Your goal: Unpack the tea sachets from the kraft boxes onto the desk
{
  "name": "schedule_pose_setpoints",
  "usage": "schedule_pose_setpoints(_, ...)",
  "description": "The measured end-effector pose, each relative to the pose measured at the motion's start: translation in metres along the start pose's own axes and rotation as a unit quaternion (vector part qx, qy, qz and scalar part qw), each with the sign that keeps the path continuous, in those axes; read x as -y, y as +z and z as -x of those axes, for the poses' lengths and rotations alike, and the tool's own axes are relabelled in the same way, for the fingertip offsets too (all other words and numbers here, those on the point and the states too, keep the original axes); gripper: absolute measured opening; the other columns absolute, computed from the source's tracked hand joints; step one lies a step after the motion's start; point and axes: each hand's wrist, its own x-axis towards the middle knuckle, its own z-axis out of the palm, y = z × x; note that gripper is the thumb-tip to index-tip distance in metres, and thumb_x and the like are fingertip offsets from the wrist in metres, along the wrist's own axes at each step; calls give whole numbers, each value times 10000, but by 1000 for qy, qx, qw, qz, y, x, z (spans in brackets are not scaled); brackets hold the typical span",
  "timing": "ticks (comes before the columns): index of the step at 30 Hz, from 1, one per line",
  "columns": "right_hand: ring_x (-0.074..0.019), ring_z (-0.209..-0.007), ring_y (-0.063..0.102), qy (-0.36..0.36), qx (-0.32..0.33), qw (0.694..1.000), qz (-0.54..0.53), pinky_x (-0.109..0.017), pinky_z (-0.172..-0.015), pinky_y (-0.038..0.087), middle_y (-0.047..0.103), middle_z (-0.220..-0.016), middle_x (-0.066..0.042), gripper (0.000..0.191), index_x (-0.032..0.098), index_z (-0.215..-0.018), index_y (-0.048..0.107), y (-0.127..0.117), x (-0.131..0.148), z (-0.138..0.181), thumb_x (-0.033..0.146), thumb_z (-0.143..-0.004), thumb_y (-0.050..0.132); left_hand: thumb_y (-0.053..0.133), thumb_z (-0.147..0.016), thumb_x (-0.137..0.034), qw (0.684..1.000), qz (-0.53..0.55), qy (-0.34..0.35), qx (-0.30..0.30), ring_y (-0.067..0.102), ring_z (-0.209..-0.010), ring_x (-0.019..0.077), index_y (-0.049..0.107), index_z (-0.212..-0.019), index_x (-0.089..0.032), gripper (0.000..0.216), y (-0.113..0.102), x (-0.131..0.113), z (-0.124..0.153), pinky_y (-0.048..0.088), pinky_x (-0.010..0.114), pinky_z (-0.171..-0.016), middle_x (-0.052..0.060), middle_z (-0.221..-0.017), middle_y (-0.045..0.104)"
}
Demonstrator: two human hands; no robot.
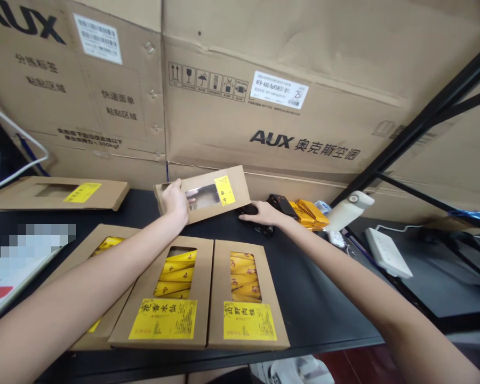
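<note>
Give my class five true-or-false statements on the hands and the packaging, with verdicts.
1. The left hand holds a cardboard box. True.
2. The right hand grips the white bottle. False: it is at a dark object.
3. Yellow packets show in the front row's rightmost box. True.
4. Orange packets lie left of the held box. False: they lie to its right.
5. The held box's window shows packets. False: none show.

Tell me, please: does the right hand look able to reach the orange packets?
Probably yes: the right hand is close by, and the orange packets lie beside the black items with nothing visible covering them.
</note>
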Motion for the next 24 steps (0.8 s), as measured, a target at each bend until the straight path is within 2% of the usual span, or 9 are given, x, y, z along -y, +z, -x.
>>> schedule_pose_setpoints(5, -328, -1131, 580, 24, -22, 998, 62, -421, -965, 450, 599, -1244, -206, 649, 60, -1253, 535, -2, 4, 2, 237, -665, 747, 508, -833, -266, 1000, -11, -15, 11, 637, -502, 122, 585, -859, -144, 147, 0, -1, 2, 470, 186, -398, 34, -744, 644)
schedule_pose_setpoints(9, -257, -1190, 549, -2, 5, 999, 47, -345, -1020, 416, 561, -1315, -162, 626, 79, -1293, 506, -25, -3, 7, 188, -707, 699, 503, -834, -248, 1000, -2, -11, 20, 637, -502, 121, 565, -825, -147, 118, 0, -2, 3, 472, 193, -394, 44, -795, 648)
schedule_pose_setpoints(12, -267, -1199, 530, -40, 41, 995, 82, -380, -1038, 396, 549, -1313, -166, 628, 88, -1317, 490, -32, -3, 21, 176, -723, 672, 505, -834, -245, 1000, -2, 2, 21, 630, -485, 119, 541, -777, -154, 113, 0, -2, 4, 456, 186, -369, 39, -781, 639)
schedule_pose_setpoints(15, -278, -1154, 549, -68, 83, 988, 114, -401, -1008, 416, 553, -1258, -189, 620, 74, -1342, 472, -24, 0, 39, 189, -755, 637, 502, -834, -234, 1000, -1, 8, 26, 628, -478, 117, 527, -762, -157, 109, 1, -2, 4, 441, 181, -349, 33, -788, 632)
schedule_pose_setpoints(18, -281, -1165, 541, -65, 84, 989, 101, -392, -992, 428, 503, -1292, -200, 669, 82, -1401, 403, -12, 3, 53, 339, -818, 606, 495, -834, -232, 1000, 0, 10, 30, 633, -483, 121, 524, -760, -159, 108, 1, -1, 3, 438, 183, -346, 36, -805, 638)
schedule_pose_setpoints(21, -285, -1151, 558, -38, 75, 990, 116, -377, -967, 441, 471, -1321, -193, 689, 117, -1430, 362, -4, 8, 59, 350, -825, 597, 497, -828, -243, 999, -6, 15, 35, 640, -494, 132, 534, -769, -159, 109, 0, 0, 3, 441, 186, -356, 37, -770, 638)
schedule_pose_setpoints(24, -299, -1072, 607, 22, 62, 984, 168, -368, -924, 456, 466, -1315, -208, 644, 111, -1434, 353, 1, 18, 56, 337, -860, 540, 502, -826, -252, 999, -9, 23, 40, 634, -484, 128, 547, -780, -155, 116, 0, 1, 3, 422, 174, -354, 26, -721, 626)
